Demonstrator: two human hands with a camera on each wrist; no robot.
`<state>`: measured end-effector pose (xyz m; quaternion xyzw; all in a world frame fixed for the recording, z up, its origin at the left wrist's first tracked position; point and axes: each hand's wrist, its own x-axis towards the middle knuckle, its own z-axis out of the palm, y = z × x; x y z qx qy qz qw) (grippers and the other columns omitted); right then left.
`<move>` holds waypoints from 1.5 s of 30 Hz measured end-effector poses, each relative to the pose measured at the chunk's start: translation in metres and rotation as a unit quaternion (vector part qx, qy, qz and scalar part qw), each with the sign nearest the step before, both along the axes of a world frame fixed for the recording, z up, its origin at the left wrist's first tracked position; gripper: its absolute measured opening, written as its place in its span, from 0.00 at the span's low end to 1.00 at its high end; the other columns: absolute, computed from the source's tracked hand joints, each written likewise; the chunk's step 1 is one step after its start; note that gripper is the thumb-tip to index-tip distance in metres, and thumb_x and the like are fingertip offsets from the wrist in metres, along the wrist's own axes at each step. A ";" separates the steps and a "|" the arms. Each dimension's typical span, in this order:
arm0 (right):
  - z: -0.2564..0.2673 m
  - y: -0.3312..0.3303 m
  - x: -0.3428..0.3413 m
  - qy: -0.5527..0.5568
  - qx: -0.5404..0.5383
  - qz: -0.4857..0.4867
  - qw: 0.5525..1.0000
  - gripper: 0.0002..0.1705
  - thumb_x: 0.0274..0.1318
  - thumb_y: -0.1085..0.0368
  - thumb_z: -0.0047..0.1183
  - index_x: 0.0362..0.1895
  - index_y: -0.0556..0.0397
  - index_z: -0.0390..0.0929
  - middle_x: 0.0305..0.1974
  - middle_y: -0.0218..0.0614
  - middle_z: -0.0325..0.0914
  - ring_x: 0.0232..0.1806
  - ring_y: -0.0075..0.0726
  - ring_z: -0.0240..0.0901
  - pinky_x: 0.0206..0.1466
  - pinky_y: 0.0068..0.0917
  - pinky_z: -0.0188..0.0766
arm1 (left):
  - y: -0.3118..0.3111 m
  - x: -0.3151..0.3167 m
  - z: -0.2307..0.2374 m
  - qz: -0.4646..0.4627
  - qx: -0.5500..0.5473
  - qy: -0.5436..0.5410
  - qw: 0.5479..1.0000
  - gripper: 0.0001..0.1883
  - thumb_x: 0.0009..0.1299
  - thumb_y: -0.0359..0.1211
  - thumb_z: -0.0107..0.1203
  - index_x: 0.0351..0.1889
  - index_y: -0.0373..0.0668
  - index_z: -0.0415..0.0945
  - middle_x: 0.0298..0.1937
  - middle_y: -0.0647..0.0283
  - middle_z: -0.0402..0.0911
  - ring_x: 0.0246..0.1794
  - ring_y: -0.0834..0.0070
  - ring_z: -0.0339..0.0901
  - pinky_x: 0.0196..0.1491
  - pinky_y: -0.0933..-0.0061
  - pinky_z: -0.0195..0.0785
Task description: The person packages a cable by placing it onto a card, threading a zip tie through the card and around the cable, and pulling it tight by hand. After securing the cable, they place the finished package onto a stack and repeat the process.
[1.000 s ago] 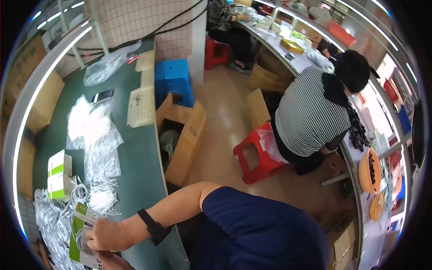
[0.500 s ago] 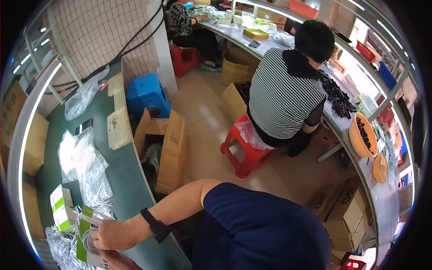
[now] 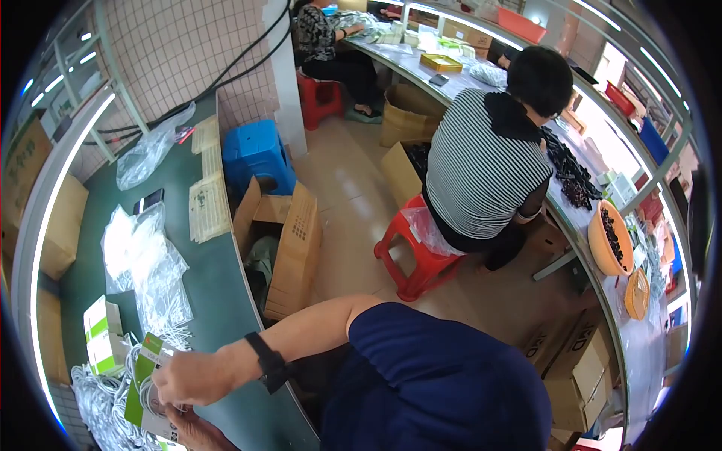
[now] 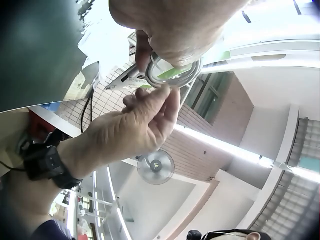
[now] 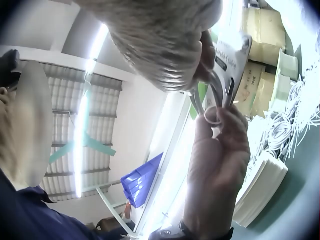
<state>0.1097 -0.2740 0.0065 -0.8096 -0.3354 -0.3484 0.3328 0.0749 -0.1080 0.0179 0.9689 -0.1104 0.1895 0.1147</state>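
Note:
A green-and-white card (image 3: 134, 410) with a coiled grey USB cable (image 3: 147, 392) against it is held low at the left of the head view. My right hand (image 3: 197, 379), with a black band on the wrist, comes over its face and pinches the coil. From below, my left hand (image 3: 199, 432) grips the lower part. In the left wrist view, the right thumb and fingers meet at the coil's edge (image 4: 187, 79). The right wrist view shows the left thumb and fingertips (image 5: 229, 117) pinching the cable in front of the card, printed "USB Cable" (image 5: 239, 52).
On the green table (image 3: 226, 301) lie bundled cables (image 3: 98, 406), white-and-green boxes (image 3: 103, 338), plastic bags of white ties (image 3: 150, 263) and paper sheets (image 3: 207, 207). An open carton (image 3: 293, 248) stands beside it. Behind, a person (image 3: 485, 165) sits on a red stool (image 3: 414, 259).
The head view has turned, so the room has shifted in the frame. My hands stay at the card and cable, with the right fingers slightly moved over the coil.

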 end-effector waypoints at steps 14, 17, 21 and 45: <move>-0.030 -0.083 -0.023 0.486 0.277 0.359 0.747 0.11 0.60 0.64 0.70 0.35 0.60 0.84 0.31 0.31 0.84 0.32 0.20 0.79 0.33 0.22 0.74 | 0.023 -0.028 -0.054 -0.216 -0.055 0.048 0.974 0.20 0.77 0.37 0.60 0.62 0.37 0.78 0.58 0.45 0.83 0.54 0.49 0.83 0.59 0.49 0.72; -0.021 -0.090 -0.034 0.553 0.255 0.391 0.690 0.12 0.59 0.64 0.70 0.35 0.61 0.83 0.30 0.31 0.84 0.31 0.20 0.79 0.32 0.21 0.73 | 0.019 -0.026 -0.046 -0.252 -0.193 0.182 0.931 0.21 0.76 0.37 0.63 0.63 0.36 0.77 0.59 0.47 0.83 0.55 0.53 0.82 0.61 0.51 0.71; -0.033 -0.093 -0.027 0.561 0.243 0.417 0.673 0.13 0.60 0.63 0.71 0.35 0.61 0.83 0.29 0.28 0.83 0.31 0.19 0.77 0.30 0.21 0.71 | 0.023 -0.020 -0.061 -0.285 -0.197 0.192 0.918 0.23 0.75 0.39 0.66 0.61 0.34 0.78 0.57 0.49 0.85 0.54 0.55 0.82 0.59 0.54 0.71; -0.007 -0.057 0.005 0.493 0.192 0.328 0.783 0.09 0.59 0.69 0.60 0.30 0.59 0.75 0.24 0.36 0.81 0.24 0.29 0.80 0.25 0.28 0.70 | 0.020 -0.019 -0.028 -0.299 -0.283 0.151 0.899 0.05 0.70 0.29 0.64 0.41 0.39 0.84 0.40 0.58 0.85 0.39 0.65 0.81 0.46 0.66 0.73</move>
